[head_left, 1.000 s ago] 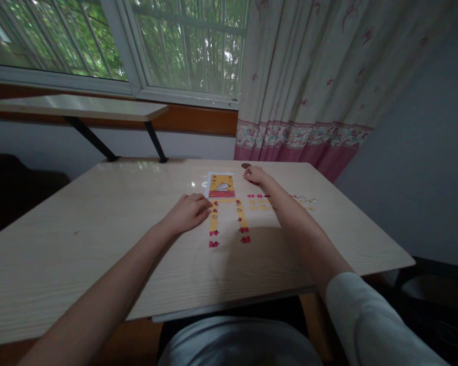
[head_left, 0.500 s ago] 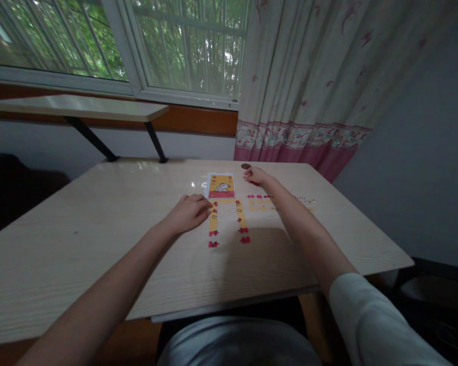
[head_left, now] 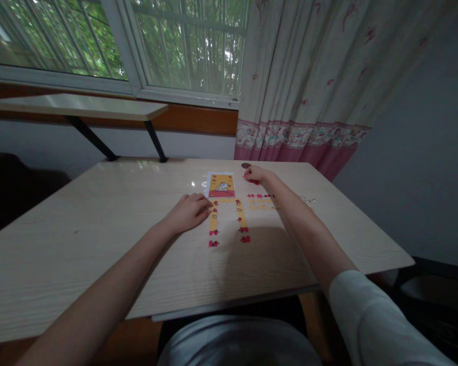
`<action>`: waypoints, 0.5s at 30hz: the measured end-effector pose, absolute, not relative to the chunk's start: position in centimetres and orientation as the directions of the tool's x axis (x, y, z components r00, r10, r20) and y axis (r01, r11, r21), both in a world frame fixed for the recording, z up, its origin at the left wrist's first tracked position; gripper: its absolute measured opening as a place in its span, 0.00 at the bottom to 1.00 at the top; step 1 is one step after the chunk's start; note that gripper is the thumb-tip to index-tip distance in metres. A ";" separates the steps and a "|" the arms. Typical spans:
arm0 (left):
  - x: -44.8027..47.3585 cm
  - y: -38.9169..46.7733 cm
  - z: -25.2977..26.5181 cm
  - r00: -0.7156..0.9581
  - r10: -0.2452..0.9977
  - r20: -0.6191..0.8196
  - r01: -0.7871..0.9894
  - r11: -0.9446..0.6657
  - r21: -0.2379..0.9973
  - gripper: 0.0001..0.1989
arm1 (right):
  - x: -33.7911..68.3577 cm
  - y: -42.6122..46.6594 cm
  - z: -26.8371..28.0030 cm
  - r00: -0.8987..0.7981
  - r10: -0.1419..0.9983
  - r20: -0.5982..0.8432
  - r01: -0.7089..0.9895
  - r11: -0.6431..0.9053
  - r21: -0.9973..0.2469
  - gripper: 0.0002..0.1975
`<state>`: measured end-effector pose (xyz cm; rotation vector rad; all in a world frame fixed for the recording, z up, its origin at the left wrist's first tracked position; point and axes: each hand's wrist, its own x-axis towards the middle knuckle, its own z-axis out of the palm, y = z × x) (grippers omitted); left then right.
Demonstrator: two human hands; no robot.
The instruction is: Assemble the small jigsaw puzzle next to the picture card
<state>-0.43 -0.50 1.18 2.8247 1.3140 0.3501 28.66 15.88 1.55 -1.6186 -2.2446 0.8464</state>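
My left hand point(head_left: 193, 211) rests on the table with fingers stretched out, their tips at the left side of a partly assembled jigsaw puzzle point(head_left: 213, 223). The puzzle forms a yellow top edge and two side columns, with red pieces point(head_left: 245, 239) at the lower ends. Directly above it lies a reference picture point(head_left: 221, 185) of a white animal on yellow and red. My right hand point(head_left: 258, 174), at the far side of the table, pinches a small red puzzle piece point(head_left: 245, 177). More red pieces point(head_left: 254, 182) lie just under that hand, partly hidden by it.
Rows of loose red and yellow pieces point(head_left: 257, 202) lie right of the puzzle, partly behind my right forearm. White-patterned pieces point(head_left: 308, 200) lie farther right. A dark round object point(head_left: 246, 165) sits near the back edge. A raised shelf point(head_left: 80, 105) stands at the back left.
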 end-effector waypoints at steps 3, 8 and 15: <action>-0.5 -0.4 1.0 0.622 0.757 0.200 0.756 -0.648 0.098 0.18 | 28.5 15.5 1.8 -0.332 0.940 -0.084 0.780 0.223 -0.585 0.04; -0.5 -0.4 1.0 0.609 0.753 0.250 0.733 -0.654 0.184 0.17 | 28.3 14.0 2.6 -0.299 0.954 0.036 0.765 0.262 -0.589 0.14; 1.4 -1.5 1.5 0.384 0.879 0.283 0.598 -0.470 0.649 0.15 | 26.9 6.9 2.4 -0.347 0.896 0.277 0.431 0.415 -0.802 0.08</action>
